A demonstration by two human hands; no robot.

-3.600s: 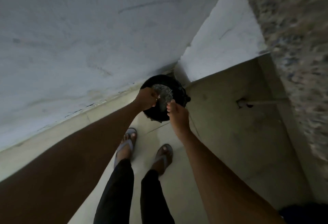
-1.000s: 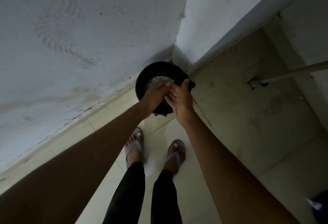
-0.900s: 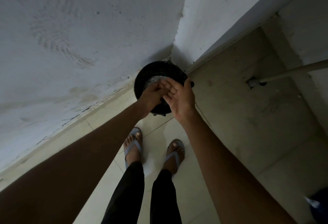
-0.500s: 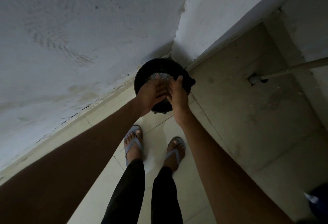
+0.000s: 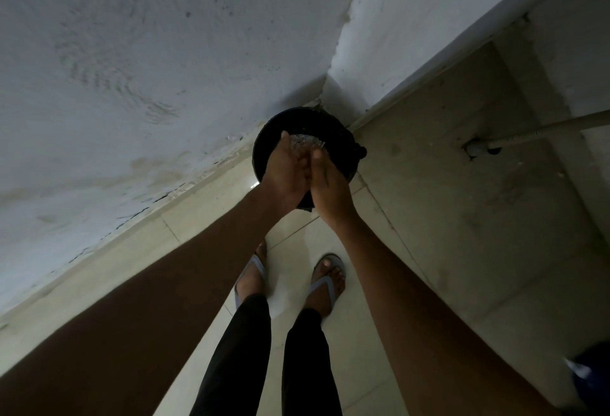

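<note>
The left hand (image 5: 286,173) and right hand (image 5: 330,184) press together side by side, fingers fairly straight, holding nothing. The black bucket (image 5: 343,133) stands directly under and just beyond them (water (image 5: 305,142) glints past the fingertips), against the wall (image 5: 165,52).

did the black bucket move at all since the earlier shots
No: the black bucket sits on the floor tight against the wall corner, same as before.

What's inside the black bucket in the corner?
Glinting water shows in the bucket. The left hand and right hand, pressed together above it, cover the near part; its bottom is hidden.
</note>
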